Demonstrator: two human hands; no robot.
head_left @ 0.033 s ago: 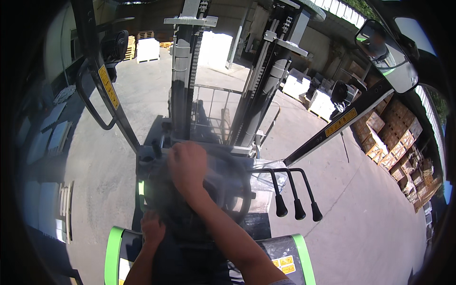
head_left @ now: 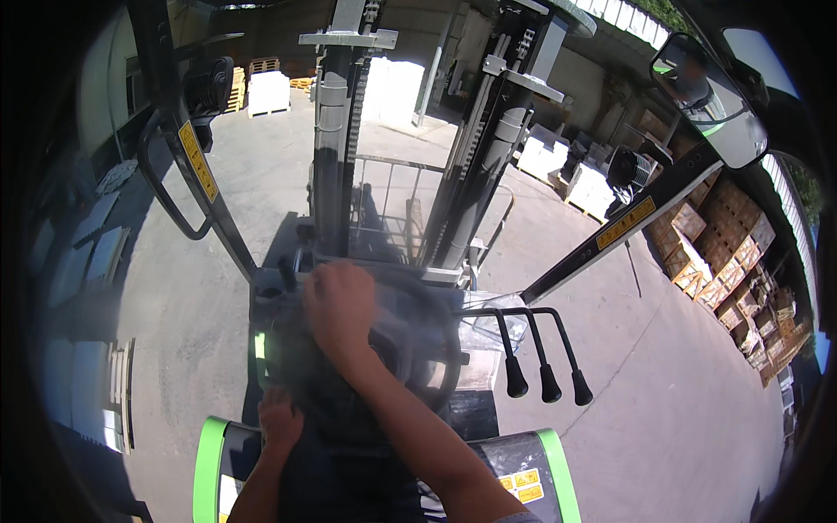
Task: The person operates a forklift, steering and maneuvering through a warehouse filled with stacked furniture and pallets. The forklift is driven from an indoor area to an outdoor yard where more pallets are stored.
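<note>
Apparently nothing has shifted: the right hand (head_left: 338, 307) still presses flat, fingers together, on the steering wheel's (head_left: 436, 324) far-left rim, so steering continues; the left hand (head_left: 281, 420) rests curled near the seat's left edge.

Single head-worn fisheye view, looking down and forward from driver's seat, close over steering wheel (head_left: 417, 301), mast (head_left: 336, 148) ahead, yard floor (head_left: 663, 383) bending toward rim.

Right hand (head_left: 338, 305) reaches forward across the body, knuckles up, fingers curled down, forearm angled in from lower right. Left hand (head_left: 281, 420) sits low, close in, palm down, fingers bent.
</note>
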